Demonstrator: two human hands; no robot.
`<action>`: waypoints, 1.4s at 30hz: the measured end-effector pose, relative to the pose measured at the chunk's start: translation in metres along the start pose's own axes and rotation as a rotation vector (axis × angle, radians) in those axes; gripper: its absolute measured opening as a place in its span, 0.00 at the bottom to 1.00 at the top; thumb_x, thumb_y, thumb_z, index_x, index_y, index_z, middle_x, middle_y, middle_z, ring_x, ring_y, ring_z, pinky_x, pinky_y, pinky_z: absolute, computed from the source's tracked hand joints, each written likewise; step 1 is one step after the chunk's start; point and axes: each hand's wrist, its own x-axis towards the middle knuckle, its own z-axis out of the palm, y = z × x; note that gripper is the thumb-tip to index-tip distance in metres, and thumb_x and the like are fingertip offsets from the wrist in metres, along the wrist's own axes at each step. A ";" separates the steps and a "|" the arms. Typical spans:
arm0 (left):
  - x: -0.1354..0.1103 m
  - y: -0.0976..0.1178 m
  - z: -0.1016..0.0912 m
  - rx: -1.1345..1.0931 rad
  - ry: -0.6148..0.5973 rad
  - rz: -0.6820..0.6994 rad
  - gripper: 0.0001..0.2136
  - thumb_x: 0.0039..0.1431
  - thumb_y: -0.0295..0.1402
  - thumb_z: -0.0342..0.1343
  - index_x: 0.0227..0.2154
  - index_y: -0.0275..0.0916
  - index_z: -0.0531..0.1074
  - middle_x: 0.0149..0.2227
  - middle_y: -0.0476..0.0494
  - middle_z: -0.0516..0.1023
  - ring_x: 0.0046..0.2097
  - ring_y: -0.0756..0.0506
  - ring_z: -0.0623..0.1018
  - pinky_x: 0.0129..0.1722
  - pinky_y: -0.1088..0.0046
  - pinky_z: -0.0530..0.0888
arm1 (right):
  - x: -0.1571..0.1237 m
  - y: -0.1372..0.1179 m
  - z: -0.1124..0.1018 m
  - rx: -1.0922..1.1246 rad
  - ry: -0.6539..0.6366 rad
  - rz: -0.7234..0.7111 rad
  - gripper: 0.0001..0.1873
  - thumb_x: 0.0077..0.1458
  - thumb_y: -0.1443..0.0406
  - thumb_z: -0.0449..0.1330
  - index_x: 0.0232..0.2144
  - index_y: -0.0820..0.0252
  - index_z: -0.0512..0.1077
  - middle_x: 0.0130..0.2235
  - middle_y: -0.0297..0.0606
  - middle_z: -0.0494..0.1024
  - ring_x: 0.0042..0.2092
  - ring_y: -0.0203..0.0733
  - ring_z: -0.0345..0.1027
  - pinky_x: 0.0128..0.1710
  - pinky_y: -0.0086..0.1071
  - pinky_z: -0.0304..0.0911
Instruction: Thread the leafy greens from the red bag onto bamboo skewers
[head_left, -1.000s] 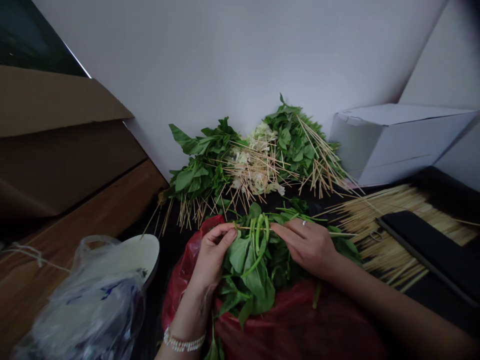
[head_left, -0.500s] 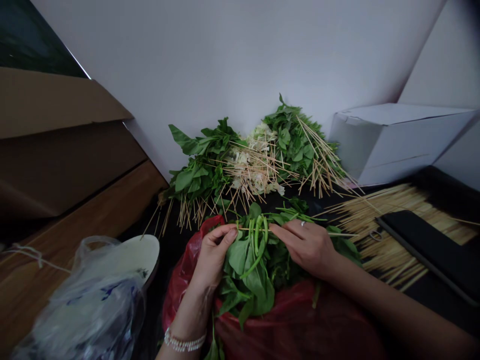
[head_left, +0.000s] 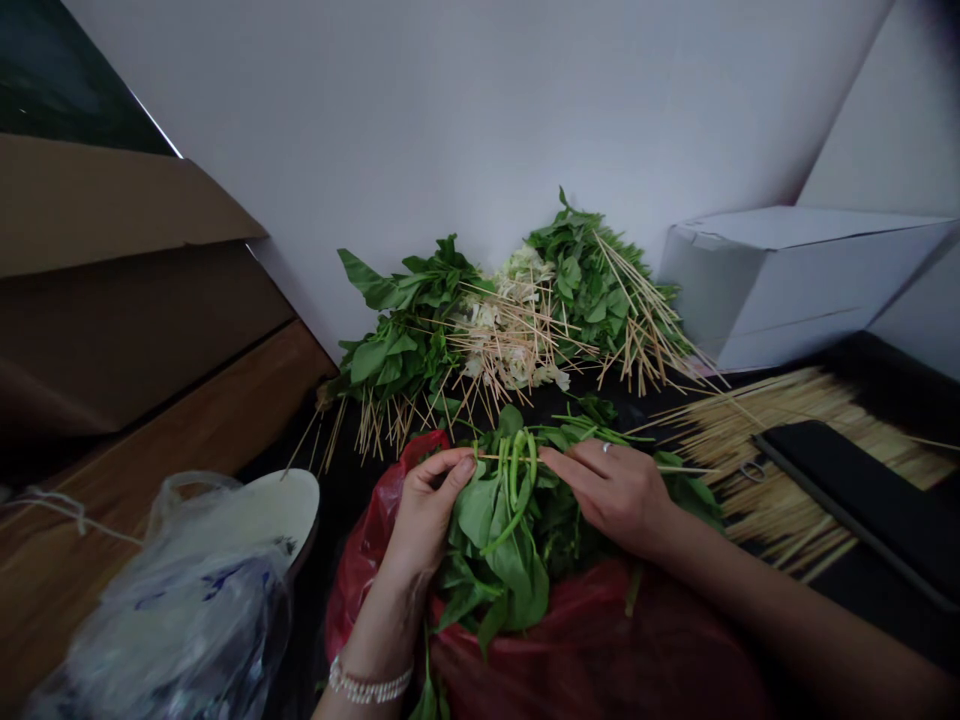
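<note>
A thin wooden skewer (head_left: 491, 458) runs level between my two hands, with green leafy stems (head_left: 517, 480) folded over it. My left hand (head_left: 431, 500) pinches a stem at the skewer's left end between thumb and forefinger. On the other side, my right hand (head_left: 611, 495), with a ring on one finger, grips the skewer, whose far end sticks out past the hand. Broad green leaves (head_left: 517, 575) hang below the skewer. Under both hands, an open red plastic bag (head_left: 600, 640) holds more loose greens.
Piles of skewered greens (head_left: 405, 340) and pale shredded leaves (head_left: 517, 300) lie against the wall. At right, loose skewers (head_left: 750, 440) lie beside a black phone (head_left: 862, 500) and a white box (head_left: 817, 280). A white bowl (head_left: 296, 500), a clear plastic bag (head_left: 180, 620) and a cardboard box (head_left: 127, 320) occupy the left.
</note>
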 end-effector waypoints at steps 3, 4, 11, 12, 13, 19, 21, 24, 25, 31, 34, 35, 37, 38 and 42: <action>0.001 -0.001 -0.001 0.039 0.009 0.026 0.13 0.40 0.38 0.74 0.28 0.38 0.83 0.30 0.47 0.84 0.28 0.52 0.78 0.31 0.80 0.74 | -0.001 0.000 0.000 -0.014 0.009 -0.010 0.16 0.61 0.77 0.51 0.45 0.66 0.76 0.29 0.38 0.77 0.30 0.37 0.69 0.29 0.31 0.63; 0.001 -0.001 -0.001 0.052 0.013 0.035 0.13 0.40 0.38 0.74 0.28 0.38 0.83 0.30 0.47 0.84 0.29 0.52 0.78 0.31 0.80 0.74 | -0.001 0.000 0.001 -0.018 0.005 -0.013 0.16 0.61 0.77 0.51 0.45 0.66 0.76 0.29 0.38 0.77 0.30 0.37 0.69 0.30 0.31 0.63; 0.002 -0.002 -0.003 0.163 -0.009 0.092 0.10 0.44 0.38 0.72 0.29 0.39 0.83 0.30 0.47 0.83 0.30 0.51 0.77 0.32 0.79 0.74 | -0.002 0.000 0.000 -0.014 -0.022 -0.026 0.16 0.61 0.77 0.52 0.45 0.67 0.76 0.28 0.38 0.75 0.29 0.38 0.67 0.30 0.32 0.61; 0.002 -0.003 -0.003 0.171 -0.011 0.095 0.10 0.45 0.38 0.72 0.29 0.39 0.83 0.30 0.48 0.83 0.29 0.51 0.77 0.32 0.79 0.73 | -0.002 0.000 0.000 -0.011 -0.023 -0.026 0.15 0.61 0.76 0.52 0.45 0.67 0.76 0.28 0.39 0.75 0.30 0.38 0.67 0.30 0.32 0.61; 0.002 -0.003 -0.004 0.177 -0.010 0.098 0.10 0.45 0.38 0.72 0.29 0.39 0.83 0.30 0.48 0.83 0.29 0.51 0.77 0.32 0.79 0.73 | -0.002 0.000 0.000 -0.009 -0.024 -0.026 0.15 0.62 0.76 0.52 0.45 0.68 0.76 0.29 0.39 0.76 0.30 0.38 0.67 0.30 0.32 0.61; 0.001 -0.001 -0.003 0.207 -0.010 0.094 0.10 0.44 0.38 0.72 0.28 0.38 0.82 0.30 0.47 0.83 0.31 0.50 0.77 0.34 0.77 0.73 | -0.001 -0.001 -0.001 -0.036 -0.028 -0.042 0.15 0.61 0.76 0.51 0.45 0.68 0.76 0.28 0.39 0.75 0.29 0.38 0.65 0.28 0.33 0.59; 0.000 -0.001 -0.002 0.203 -0.015 0.084 0.10 0.44 0.38 0.72 0.28 0.38 0.82 0.30 0.47 0.83 0.30 0.50 0.77 0.33 0.77 0.73 | -0.002 -0.002 -0.001 -0.050 -0.032 -0.048 0.15 0.61 0.76 0.52 0.45 0.68 0.76 0.29 0.38 0.75 0.29 0.38 0.65 0.28 0.33 0.59; 0.000 -0.002 -0.002 0.193 -0.014 0.061 0.10 0.43 0.38 0.72 0.28 0.39 0.82 0.30 0.47 0.83 0.30 0.50 0.77 0.33 0.77 0.73 | -0.002 -0.002 -0.001 -0.056 -0.033 -0.050 0.15 0.62 0.76 0.51 0.46 0.67 0.75 0.29 0.38 0.76 0.29 0.38 0.65 0.27 0.33 0.59; 0.000 -0.002 -0.002 0.192 -0.015 0.057 0.10 0.44 0.38 0.72 0.28 0.39 0.82 0.30 0.47 0.83 0.31 0.50 0.77 0.33 0.77 0.73 | -0.002 -0.002 -0.001 -0.055 -0.035 -0.052 0.15 0.62 0.75 0.51 0.46 0.67 0.75 0.29 0.38 0.75 0.29 0.38 0.65 0.27 0.33 0.59; 0.001 -0.004 -0.002 0.202 -0.025 0.054 0.10 0.45 0.38 0.72 0.28 0.38 0.82 0.31 0.47 0.83 0.32 0.50 0.77 0.36 0.77 0.72 | -0.003 -0.002 -0.001 -0.055 -0.055 -0.056 0.14 0.62 0.75 0.52 0.47 0.68 0.74 0.29 0.38 0.75 0.28 0.39 0.64 0.26 0.34 0.57; 0.000 -0.004 -0.001 0.205 -0.037 0.048 0.10 0.44 0.38 0.72 0.28 0.38 0.82 0.31 0.47 0.83 0.32 0.50 0.77 0.35 0.77 0.72 | -0.003 -0.003 0.000 -0.055 -0.049 -0.060 0.14 0.62 0.75 0.52 0.47 0.68 0.74 0.28 0.37 0.74 0.28 0.39 0.64 0.26 0.34 0.57; -0.001 -0.004 0.000 0.206 -0.043 0.046 0.10 0.44 0.38 0.72 0.28 0.38 0.82 0.30 0.47 0.83 0.31 0.50 0.76 0.35 0.77 0.72 | -0.003 -0.003 0.000 -0.055 -0.048 -0.065 0.14 0.63 0.75 0.52 0.47 0.68 0.74 0.28 0.37 0.74 0.28 0.38 0.64 0.26 0.34 0.57; -0.002 -0.003 0.001 0.209 -0.055 0.042 0.10 0.44 0.38 0.72 0.28 0.38 0.82 0.30 0.47 0.83 0.31 0.50 0.76 0.35 0.76 0.73 | -0.004 -0.003 0.000 -0.062 -0.052 -0.069 0.15 0.63 0.75 0.51 0.47 0.67 0.74 0.28 0.36 0.75 0.27 0.38 0.64 0.26 0.34 0.57; -0.002 -0.003 0.002 0.214 -0.057 0.044 0.10 0.44 0.37 0.72 0.27 0.38 0.82 0.30 0.47 0.83 0.31 0.50 0.77 0.35 0.76 0.73 | -0.004 -0.004 0.000 -0.068 -0.056 -0.067 0.14 0.64 0.74 0.51 0.47 0.66 0.74 0.28 0.36 0.75 0.27 0.38 0.64 0.26 0.34 0.57; -0.002 -0.003 0.003 0.234 -0.049 0.064 0.09 0.44 0.37 0.71 0.27 0.38 0.82 0.31 0.46 0.83 0.32 0.48 0.78 0.37 0.74 0.73 | -0.005 -0.004 0.001 -0.066 -0.061 -0.065 0.14 0.64 0.73 0.52 0.47 0.66 0.74 0.28 0.36 0.75 0.27 0.38 0.65 0.26 0.33 0.58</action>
